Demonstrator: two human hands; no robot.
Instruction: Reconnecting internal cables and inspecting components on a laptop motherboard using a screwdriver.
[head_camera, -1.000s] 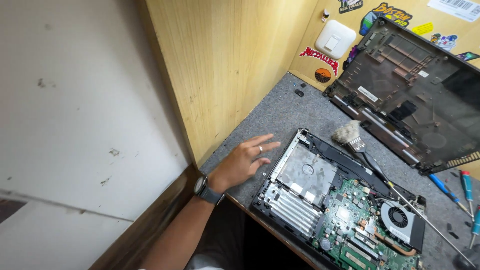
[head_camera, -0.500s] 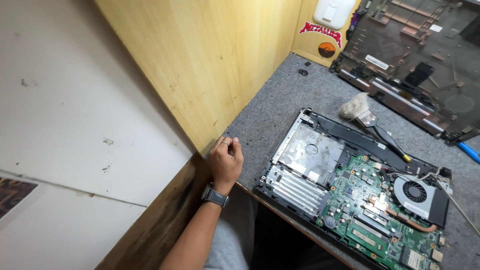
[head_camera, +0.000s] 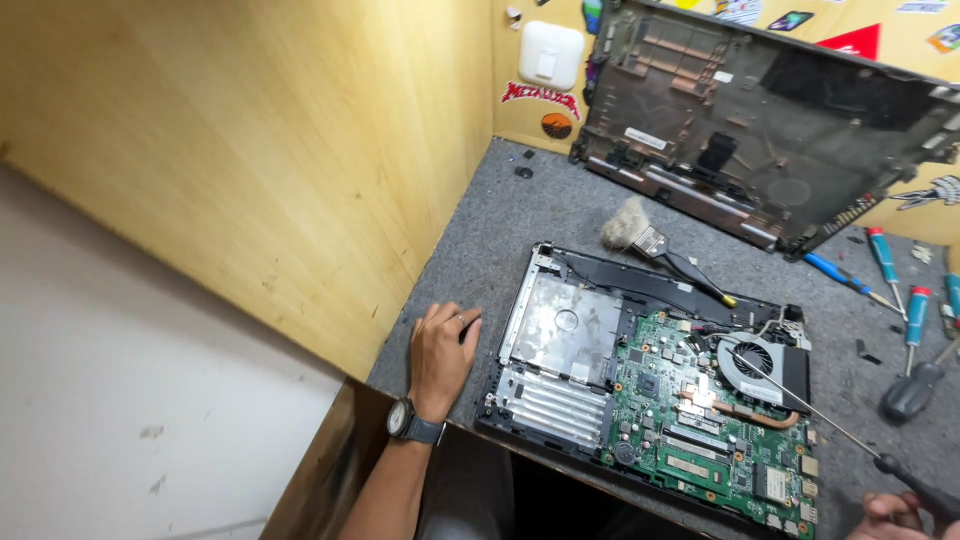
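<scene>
— What does the head camera show at the near edge of the bench?

— The left hand (head_camera: 443, 352) lies on the grey mat (head_camera: 500, 215), fingers curled in, just beside the left edge of the opened laptop (head_camera: 650, 385). Whether anything is under the fingers, I cannot tell. A dark wristwatch (head_camera: 413, 423) sits on that wrist.

— And the other hand?

— Only a bit of the right hand (head_camera: 893, 517) shows at the bottom right corner, closed around the dark handle of a long thin screwdriver (head_camera: 815, 412). Its shaft slants up and to the left, with the tip over the round fan (head_camera: 755, 358) on the green circuit board (head_camera: 700, 425).

— What else is on the mat?

— A small brush (head_camera: 655, 245) with pale bristles lies just behind the laptop. Beyond it the dark bottom cover (head_camera: 760, 110) leans tilted against the yellow back wall (head_camera: 540, 60). At the right edge lie several screwdrivers (head_camera: 885, 262) with red and blue handles. A wooden side panel (head_camera: 250, 170) stands to the left of the mat.
</scene>
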